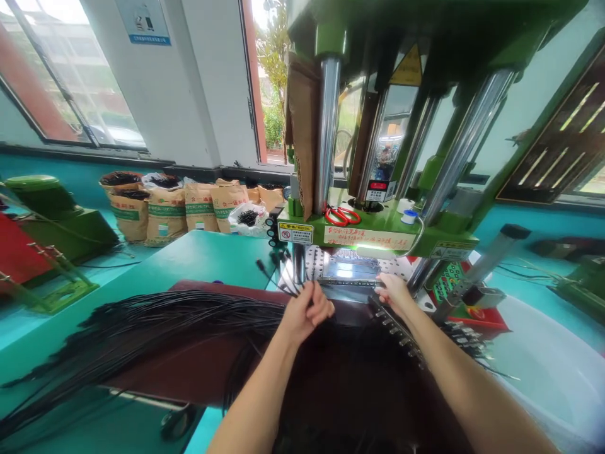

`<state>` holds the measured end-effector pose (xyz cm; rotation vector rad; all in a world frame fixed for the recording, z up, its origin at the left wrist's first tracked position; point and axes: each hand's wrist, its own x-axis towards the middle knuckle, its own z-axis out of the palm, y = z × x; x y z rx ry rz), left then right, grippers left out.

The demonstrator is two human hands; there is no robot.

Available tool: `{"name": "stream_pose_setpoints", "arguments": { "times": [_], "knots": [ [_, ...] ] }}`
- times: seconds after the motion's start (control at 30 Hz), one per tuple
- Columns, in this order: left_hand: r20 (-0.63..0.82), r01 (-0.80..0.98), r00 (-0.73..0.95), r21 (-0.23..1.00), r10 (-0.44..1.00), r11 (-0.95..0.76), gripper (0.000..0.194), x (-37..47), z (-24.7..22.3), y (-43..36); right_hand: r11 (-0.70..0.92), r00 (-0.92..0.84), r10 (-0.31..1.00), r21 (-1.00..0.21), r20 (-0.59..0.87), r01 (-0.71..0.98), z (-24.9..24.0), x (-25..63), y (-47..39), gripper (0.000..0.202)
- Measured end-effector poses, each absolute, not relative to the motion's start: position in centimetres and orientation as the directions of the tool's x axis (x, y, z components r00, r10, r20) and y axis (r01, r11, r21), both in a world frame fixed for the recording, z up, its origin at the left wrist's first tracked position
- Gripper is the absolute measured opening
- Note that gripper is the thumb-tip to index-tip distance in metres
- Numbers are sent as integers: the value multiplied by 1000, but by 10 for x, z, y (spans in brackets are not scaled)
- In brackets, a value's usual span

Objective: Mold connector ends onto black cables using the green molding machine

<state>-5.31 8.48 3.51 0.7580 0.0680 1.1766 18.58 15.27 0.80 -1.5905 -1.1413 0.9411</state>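
Observation:
In the middle of the head view my left hand (pixel 309 310) is closed round the ends of several black cables (pixel 278 271), whose connector tips stick up past the fingers. More black cables (pixel 198 312) lie in a long bundle to the left. My right hand (pixel 392 293) has its fingers closed at the right end of a narrow metal bar (pixel 350 282), which lies at the front of the press's lower plate. Beneath the right forearm is a strip with metal connectors (pixel 401 331).
A green press (pixel 378 236) with steel columns stands ahead, with red-handled scissors (pixel 343 216) on its ledge. Paper sacks (pixel 167 214) stand along the back wall. At the right are a red tray (pixel 491 318) and a large pale tub (pixel 543 359).

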Motion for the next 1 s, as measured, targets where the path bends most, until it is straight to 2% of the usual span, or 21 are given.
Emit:
{"name": "stream_pose_setpoints", "arguments": {
  "times": [0.1, 0.17, 0.33, 0.43, 0.5, 0.6, 0.67, 0.73, 0.77, 0.87, 0.93, 1.0],
  "knots": [
    [224, -926, 81, 377, 971, -9, 35, -68, 44, 92, -133, 102, 990, -878, -96, 461, 7, 193, 159, 8],
    [153, -949, -34, 305, 988, -80, 35, -76, 45, 95, -134, 49, 990, -768, -132, 627, 7, 197, 165, 10],
    [108, -939, -131, 306, 986, -158, 35, -81, 48, 94, -29, -15, 994, -381, -111, 924, 11, 196, 175, 7],
    [94, -929, -165, 319, 982, -187, 34, -79, 49, 93, 41, -58, 995, -185, -87, 982, 21, 181, 166, 13],
    [71, -928, -190, 313, 979, -203, 34, -79, 50, 94, 113, -123, 989, -113, -79, 987, 30, 164, 153, 21],
    [13, -929, -237, 289, 972, -230, 34, -83, 51, 98, 318, -333, 930, -113, -154, 941, 38, 130, 123, 23],
    [-23, -925, -283, 269, 959, -267, 35, -90, 54, 101, 459, -477, 851, -128, -221, 879, 36, 109, 102, 35],
    [-41, -915, -330, 258, 943, -310, 35, -98, 60, 105, 527, -549, 799, -156, -243, 836, 29, 95, 87, 52],
    [-39, -908, -350, 258, 936, -329, 35, -103, 64, 107, 529, -560, 790, -184, -249, 828, 25, 91, 83, 53],
    [-9, -871, -423, 279, 906, -404, 35, -122, 80, 118, 476, -544, 792, -276, -277, 835, 15, 86, 84, 29],
    [24, -819, -502, 309, 865, -484, 35, -141, 92, 131, 474, -543, 794, -279, -274, 835, 13, 86, 89, 16],
    [44, -738, -601, 352, 798, -576, 34, -169, 105, 146, 483, -550, 800, -287, -238, 827, 15, 88, 91, 10]
  ]
}}
